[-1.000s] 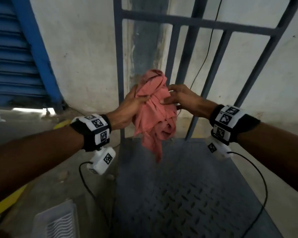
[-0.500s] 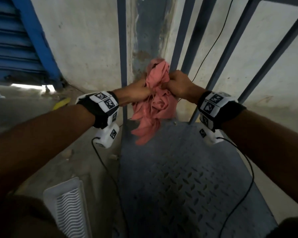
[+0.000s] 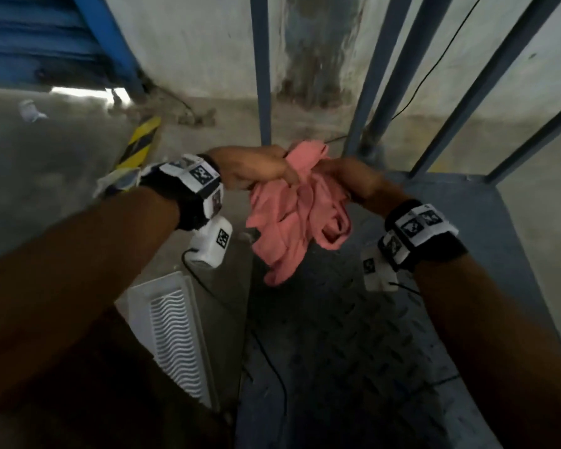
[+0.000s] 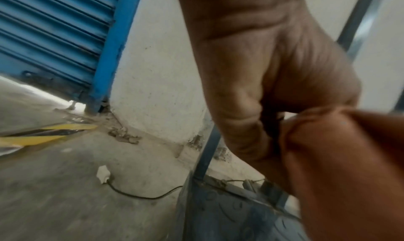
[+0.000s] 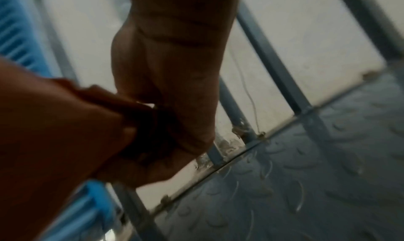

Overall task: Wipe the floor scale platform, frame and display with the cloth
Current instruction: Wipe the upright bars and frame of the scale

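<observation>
A bunched pink cloth (image 3: 300, 218) hangs in the air over the far left part of the scale's blue-grey tread-plate platform (image 3: 353, 351). My left hand (image 3: 256, 171) grips its upper left side and my right hand (image 3: 350, 181) grips its upper right side, fingers curled into the folds. Close up, the cloth (image 4: 349, 167) fills the lower right of the left wrist view below my left hand (image 4: 262, 106). In the right wrist view the cloth (image 5: 54, 149) sits at lower left beside my right hand (image 5: 170, 123). The scale's blue upright frame bars (image 3: 261, 69) rise just behind the cloth. No display is in view.
A white ribbed plastic tray (image 3: 172, 338) lies on the concrete floor left of the platform. A black cable (image 3: 272, 367) crosses the platform's left edge. A white adapter (image 4: 102, 173) with a cable lies on the floor. Yellow-black hazard tape (image 3: 141, 140) and a blue roller shutter (image 3: 46, 37) are at far left.
Both hands have come down with the cloth, from chest height against the frame bars to low over the platform's far left part. My view has tilted toward the floor.
</observation>
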